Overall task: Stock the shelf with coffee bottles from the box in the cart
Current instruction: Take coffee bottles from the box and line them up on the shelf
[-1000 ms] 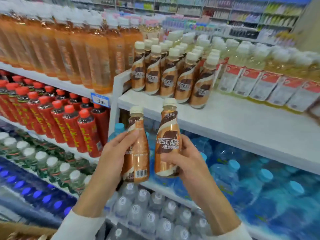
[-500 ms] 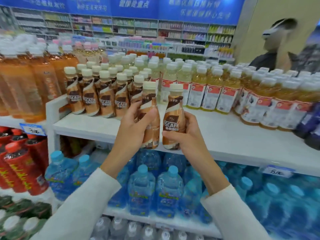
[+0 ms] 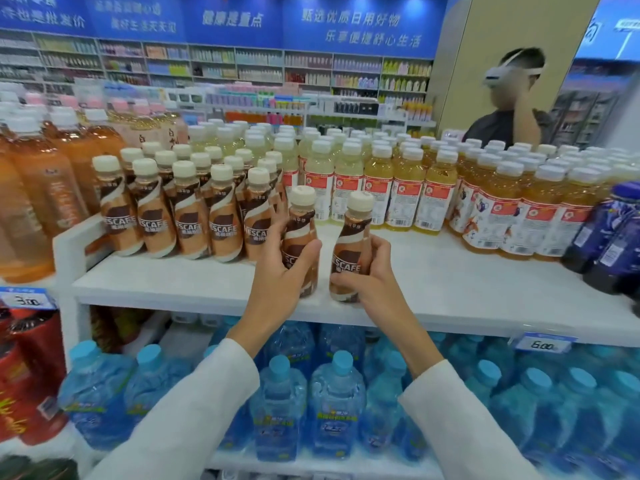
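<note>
Our left hand (image 3: 277,275) is wrapping fingers and thumb round the lower body of a brown-and-cream plastic coffee bottle with an off-white cap (image 3: 300,237). Our right hand (image 3: 370,271) is gripping a second coffee bottle (image 3: 349,251) of the same kind in the same way. Both bottles are standing upright, near each other but apart, with their bases at the front strip of the white top shelf (image 3: 450,285) (whether they are already touching the board we cannot tell). We are holding them low, we judge, so that they go down steady.

Just to the left, a row of matching coffee bottles (image 3: 188,220) is standing with labels facing out, and the bottle in our left hand is sitting close beside the end of that row. We are therefore judging the aim to be extending the row rightward, into the bare stretch in front of the pale yellow drink bottles (image 3: 408,192) with red-and-white labels.

Further out, tall orange tea bottles (image 3: 41,188) are filling the far left, blue-capped water bottles (image 3: 332,403) are crowding the shelf below, and a person in a dark top (image 3: 502,128) is standing beyond the display. The box and cart are not showing, so we cannot judge how many bottles are waiting.
</note>
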